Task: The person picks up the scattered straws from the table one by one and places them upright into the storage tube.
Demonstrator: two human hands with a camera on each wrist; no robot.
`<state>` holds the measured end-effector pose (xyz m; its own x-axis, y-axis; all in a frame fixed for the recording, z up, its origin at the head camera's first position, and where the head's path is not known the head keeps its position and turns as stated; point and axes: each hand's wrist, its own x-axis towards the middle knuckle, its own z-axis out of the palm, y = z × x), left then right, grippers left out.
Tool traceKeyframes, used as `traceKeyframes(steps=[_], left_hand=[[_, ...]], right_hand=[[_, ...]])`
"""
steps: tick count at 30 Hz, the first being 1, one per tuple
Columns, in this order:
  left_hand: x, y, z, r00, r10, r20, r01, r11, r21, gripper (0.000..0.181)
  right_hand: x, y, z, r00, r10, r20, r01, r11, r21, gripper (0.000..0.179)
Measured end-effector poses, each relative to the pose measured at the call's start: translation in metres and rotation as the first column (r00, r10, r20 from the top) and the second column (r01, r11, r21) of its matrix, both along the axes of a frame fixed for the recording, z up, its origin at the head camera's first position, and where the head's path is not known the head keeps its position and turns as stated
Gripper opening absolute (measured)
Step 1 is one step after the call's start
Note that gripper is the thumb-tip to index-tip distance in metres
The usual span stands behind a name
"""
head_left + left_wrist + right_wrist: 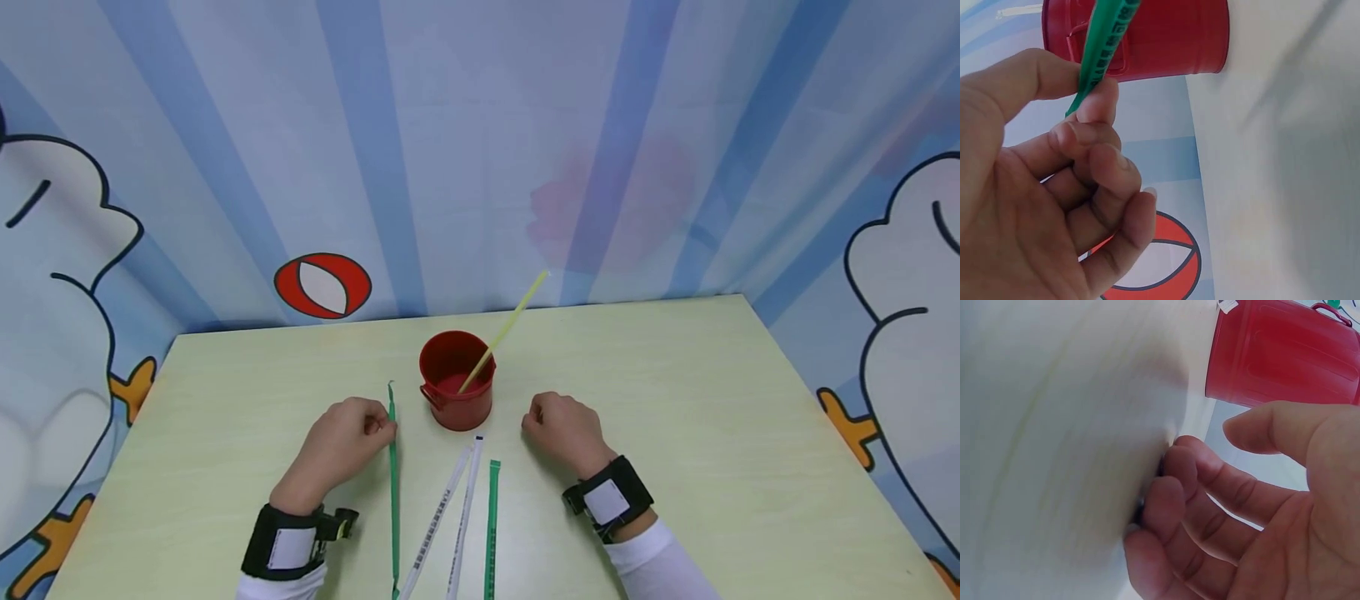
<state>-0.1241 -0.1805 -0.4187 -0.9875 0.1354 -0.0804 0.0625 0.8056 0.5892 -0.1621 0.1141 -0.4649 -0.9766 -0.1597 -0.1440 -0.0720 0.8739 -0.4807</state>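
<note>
My left hand [339,450] pinches a slim green wrapped straw [394,492] between thumb and index finger near its upper end. In the left wrist view, dark print runs along the green wrapper [1109,40], and the other fingers curl loosely below. My right hand [566,429] holds nothing; its loosely bent fingertips [1163,497] rest at the tabletop, thumb apart. Between the hands stands a small red bucket [461,408] with side handles. A yellow straw [517,312] leans inside it, its upper part sticking out to the right.
In front of the bucket lie two white printed wrapped straws [437,521] and another green wrapped straw [491,529], their near ends cut off by the frame. The pale wooden table [675,367] meets a blue striped cloth backdrop [480,167] at its far edge.
</note>
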Motion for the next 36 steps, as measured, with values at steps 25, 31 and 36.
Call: traceKeyframes(steps=[25, 31, 36], left_hand=[[-0.008, -0.005, 0.029, 0.983, 0.087, -0.162, -0.087, 0.996, 0.005, 0.013], [-0.007, -0.005, 0.041, 0.961, 0.106, -0.255, -0.106, 0.994, 0.014, 0.013], [-0.008, -0.007, 0.049, 0.934, 0.108, -0.342, -0.108, 0.994, 0.018, 0.013]], right_hand=[[0.000, -0.001, 0.000, 1.000, -0.009, 0.015, 0.008, 1.000, 0.011, 0.018], [-0.001, -0.001, 0.000, 1.000, -0.009, 0.012, 0.009, 1.000, 0.007, 0.019], [-0.001, -0.001, 0.001, 1.000, -0.010, 0.013, 0.010, 1.000, 0.000, 0.018]])
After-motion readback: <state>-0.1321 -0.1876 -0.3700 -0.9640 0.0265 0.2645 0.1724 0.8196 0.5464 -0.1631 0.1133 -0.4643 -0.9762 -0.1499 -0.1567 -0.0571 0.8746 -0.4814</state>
